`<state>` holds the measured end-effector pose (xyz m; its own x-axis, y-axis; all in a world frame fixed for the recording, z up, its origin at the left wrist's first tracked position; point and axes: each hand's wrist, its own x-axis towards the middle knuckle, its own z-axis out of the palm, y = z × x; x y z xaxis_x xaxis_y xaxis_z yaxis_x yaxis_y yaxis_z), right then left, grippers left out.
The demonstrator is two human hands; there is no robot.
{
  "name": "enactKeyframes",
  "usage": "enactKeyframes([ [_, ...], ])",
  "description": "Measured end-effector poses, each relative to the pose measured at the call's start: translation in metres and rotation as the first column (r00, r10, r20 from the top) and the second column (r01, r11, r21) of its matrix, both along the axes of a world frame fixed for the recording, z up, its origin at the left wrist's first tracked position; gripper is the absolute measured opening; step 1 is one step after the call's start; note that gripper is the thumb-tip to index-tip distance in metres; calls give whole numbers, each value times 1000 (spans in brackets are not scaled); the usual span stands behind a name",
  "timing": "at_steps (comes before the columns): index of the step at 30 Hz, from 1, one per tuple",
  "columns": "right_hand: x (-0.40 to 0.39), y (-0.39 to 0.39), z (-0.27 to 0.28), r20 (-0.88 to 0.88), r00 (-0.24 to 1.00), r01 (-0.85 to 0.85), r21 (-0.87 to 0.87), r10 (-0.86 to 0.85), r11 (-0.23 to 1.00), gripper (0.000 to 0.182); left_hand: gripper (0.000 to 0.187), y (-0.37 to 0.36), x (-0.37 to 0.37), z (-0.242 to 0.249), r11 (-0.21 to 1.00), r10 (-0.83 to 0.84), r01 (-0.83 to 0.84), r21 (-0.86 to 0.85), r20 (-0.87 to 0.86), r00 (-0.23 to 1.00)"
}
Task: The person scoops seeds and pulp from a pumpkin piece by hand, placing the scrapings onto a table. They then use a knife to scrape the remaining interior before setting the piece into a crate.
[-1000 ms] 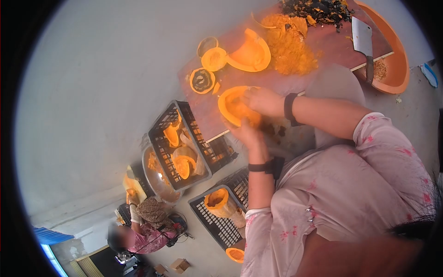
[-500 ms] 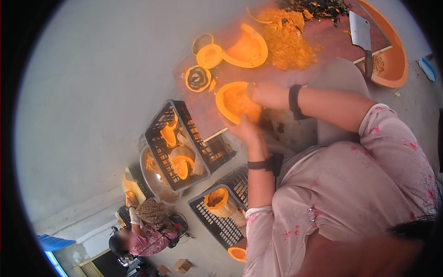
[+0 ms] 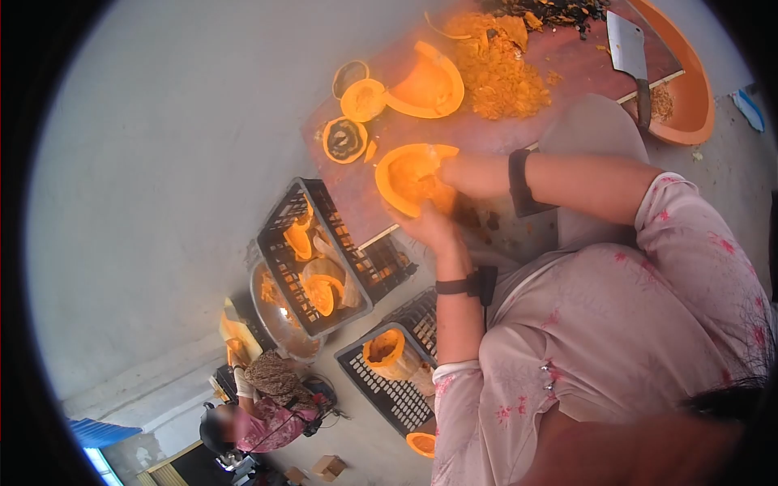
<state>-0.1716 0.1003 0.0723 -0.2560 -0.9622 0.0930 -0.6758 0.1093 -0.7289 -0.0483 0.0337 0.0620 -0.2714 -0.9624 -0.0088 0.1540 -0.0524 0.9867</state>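
Note:
A cut pumpkin piece (image 3: 391,180) with a hollowed orange inside is tilted over the near edge of the red board (image 3: 332,194). Beneath it, my left hand (image 3: 433,229) is closed around its lower side. My right hand (image 3: 463,174) reaches over the rim into the hollow; its fingers are hidden and blurred, so what they hold does not show. On the board beyond lie another curved pumpkin piece (image 3: 429,85), round end slices (image 3: 363,100), a dark-centred slice (image 3: 344,140) and a heap of orange pulp (image 3: 498,77).
A cleaver (image 3: 628,53) rests at the board's right, by an orange basin (image 3: 693,105). Dark scraps (image 3: 559,12) lie at the back. Black crates (image 3: 356,308) with pumpkin pieces and a metal bowl (image 3: 275,304) stand at left. A co-worker (image 3: 267,413) sits beyond.
My right hand has shifted slightly at the rim and more of the pumpkin's hollow shows. My left hand keeps its hold. The whole view has shifted a little.

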Motion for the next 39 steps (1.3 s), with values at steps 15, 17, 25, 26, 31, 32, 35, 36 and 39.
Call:
enactKeyframes([
  [15, 4, 8, 2, 92, 988, -135, 150, 122, 979, 33, 68, 1, 2, 2, 999, 4, -4, 38, 2, 1000],
  [17, 1, -2, -10, 68, 997, -35, -12, 36, 999, 24, 68, 2, 1, 6, 999, -9, 10, 48, -11, 1000],
  [25, 21, -4, -9, 240, 971, -54, 137, 19, 989, 46, 65, -4, 4, -1, 999, -40, 41, -15, 32, 999],
  [26, 20, 7, 14, 303, 953, -77, 201, 13, 977, 47, 65, -2, 4, -3, 999, -37, 37, -13, 29, 999],
  [31, 14, 5, -2, 198, 979, -68, 54, 56, 996, 28, 64, -1, 5, 0, 998, -49, 50, 42, -21, 999],
  [32, 10, 3, -8, 116, 992, -58, 1, 57, 998, 24, 64, -1, 5, 0, 997, -63, 64, 51, -26, 998],
  [35, 1, -7, -2, -29, 1000, -12, -62, 10, 998, 24, 65, -1, 5, 2, 994, -87, 89, 55, -42, 995],
  [36, 2, -9, -3, 96, 994, 57, -57, -52, 997, 25, 65, -2, 4, 0, 995, -90, 92, 39, -47, 995],
  [39, 21, -15, -22, 201, 973, 138, -108, -114, 985, 28, 66, -2, 4, -2, 995, -90, 92, 39, -50, 995],
])
